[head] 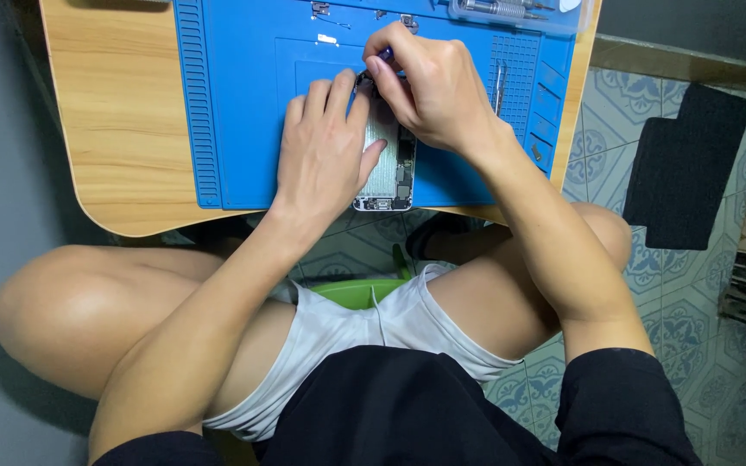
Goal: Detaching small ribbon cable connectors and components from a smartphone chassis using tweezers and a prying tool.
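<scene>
Left hand (325, 147): I am laying it flat, palm down, 4 fingers together pointing away, thumb spread to the right.
Right hand (429, 82): I am curling it, fingertips pinched at its upper left.
Forearms: I am angling both inward from the lower corners, hands nearly touching.
Wrists: I am keeping the left straight, the right bent.

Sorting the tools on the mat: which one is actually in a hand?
The purple-handled screwdriver, pinched in the right hand over the opened phone. The tweezers lie untouched on the blue mat.
</scene>
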